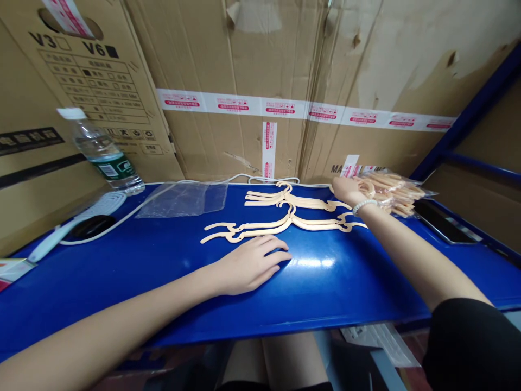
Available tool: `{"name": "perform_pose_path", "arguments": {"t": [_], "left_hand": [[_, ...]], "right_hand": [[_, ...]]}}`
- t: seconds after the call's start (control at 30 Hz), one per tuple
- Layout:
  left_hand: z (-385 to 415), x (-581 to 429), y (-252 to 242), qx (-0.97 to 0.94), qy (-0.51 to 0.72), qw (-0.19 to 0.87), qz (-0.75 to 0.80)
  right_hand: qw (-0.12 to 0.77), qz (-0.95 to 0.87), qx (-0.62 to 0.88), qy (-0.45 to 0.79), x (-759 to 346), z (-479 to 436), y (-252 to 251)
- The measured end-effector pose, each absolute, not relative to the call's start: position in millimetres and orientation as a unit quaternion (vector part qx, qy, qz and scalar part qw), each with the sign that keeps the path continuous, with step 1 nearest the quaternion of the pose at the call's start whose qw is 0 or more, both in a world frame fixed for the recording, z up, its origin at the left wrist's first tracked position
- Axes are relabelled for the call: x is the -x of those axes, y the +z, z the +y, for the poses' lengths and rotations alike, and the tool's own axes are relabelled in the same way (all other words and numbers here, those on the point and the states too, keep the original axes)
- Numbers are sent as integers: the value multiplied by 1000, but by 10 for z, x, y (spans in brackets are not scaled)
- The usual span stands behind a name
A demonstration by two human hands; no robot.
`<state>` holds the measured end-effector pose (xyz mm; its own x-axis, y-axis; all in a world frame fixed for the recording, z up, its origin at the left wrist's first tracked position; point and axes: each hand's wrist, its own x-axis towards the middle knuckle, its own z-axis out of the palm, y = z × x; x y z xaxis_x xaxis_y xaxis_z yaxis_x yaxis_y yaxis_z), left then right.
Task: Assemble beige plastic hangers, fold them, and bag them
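Note:
My left hand lies palm down on the blue tabletop, fingers spread and holding nothing. Just beyond it are several beige plastic folding hangers, laid out in rows with their hooks at the middle. More beige hanger parts are stacked in the row behind. My right hand, wearing a beaded bracelet, reaches to the back right, against the left end of a clear plastic bag of beige hangers. Its fingers are mostly hidden, so what they grip does not show.
A water bottle, a hairbrush and a black computer mouse are at the left. A flat clear plastic bag and a white cable lie behind. At right is a phone; cardboard boxes wall the back.

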<state>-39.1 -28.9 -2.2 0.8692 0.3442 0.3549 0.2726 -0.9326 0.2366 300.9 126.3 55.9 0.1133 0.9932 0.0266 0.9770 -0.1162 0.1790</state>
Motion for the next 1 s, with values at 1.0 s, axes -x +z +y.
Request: {"name": "perform_pose_path", "arguments": {"t": [1.0], "left_hand": [[-296,383,-4,-967,185,68,164]], "right_hand": [[-26,756,-651,62,-3443,1020,510]]}}
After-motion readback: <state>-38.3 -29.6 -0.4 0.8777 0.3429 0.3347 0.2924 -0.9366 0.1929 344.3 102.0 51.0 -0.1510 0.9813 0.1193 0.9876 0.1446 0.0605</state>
